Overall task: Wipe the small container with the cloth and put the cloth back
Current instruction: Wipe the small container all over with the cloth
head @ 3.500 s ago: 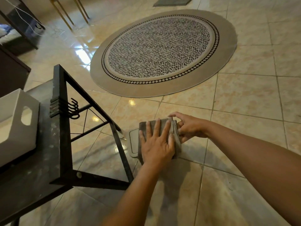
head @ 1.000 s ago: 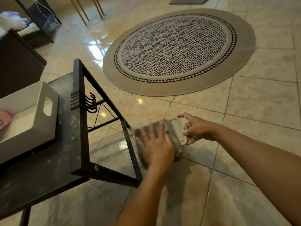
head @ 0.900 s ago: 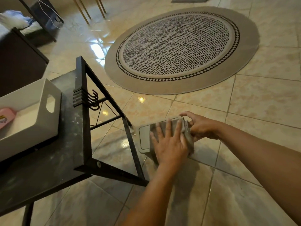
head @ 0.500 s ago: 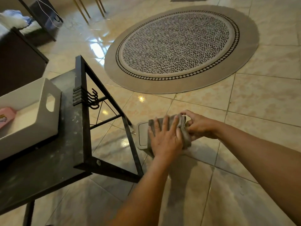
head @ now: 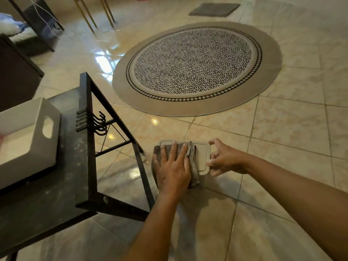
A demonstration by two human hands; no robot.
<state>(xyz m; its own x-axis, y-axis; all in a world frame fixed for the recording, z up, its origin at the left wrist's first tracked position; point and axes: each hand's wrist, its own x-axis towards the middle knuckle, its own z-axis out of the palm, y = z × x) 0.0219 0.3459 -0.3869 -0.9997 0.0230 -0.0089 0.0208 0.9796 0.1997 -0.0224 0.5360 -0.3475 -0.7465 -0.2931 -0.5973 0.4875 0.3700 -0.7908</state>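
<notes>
No text, label, brand, number or sign can be read anywhere in the view.

Left hand (head: 172, 168) flat, fingers spread; right hand (head: 225, 160) pinching.
</notes>
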